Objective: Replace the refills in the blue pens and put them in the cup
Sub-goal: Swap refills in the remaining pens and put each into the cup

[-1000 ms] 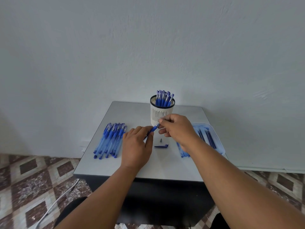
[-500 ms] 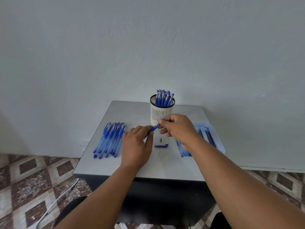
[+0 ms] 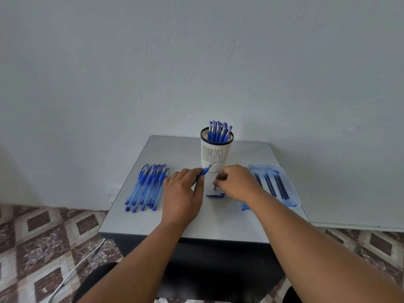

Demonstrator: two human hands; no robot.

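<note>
On the grey tabletop (image 3: pixel 153 221), bare surface lies along the near edge, with loose blue pens (image 3: pixel 146 186) toward the left edge and the refill tray (image 3: pixel 293 193) at the right edge. The left hand (image 3: pixel 182 194) has its grip clamped on a blue pen (image 3: pixel 204 171), tip pointing at the white cup (image 3: pixel 215 153) of pens. The right hand (image 3: pixel 237 182) reaches down with fingertips on a small grey piece (image 3: pixel 215 187), just above the blue cap (image 3: pixel 215 195); its grip is too blurred to tell.

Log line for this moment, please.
left hand: holds open pen | right hand: reaching for grey tip piece | cap: on table | cup: partly filled
</note>
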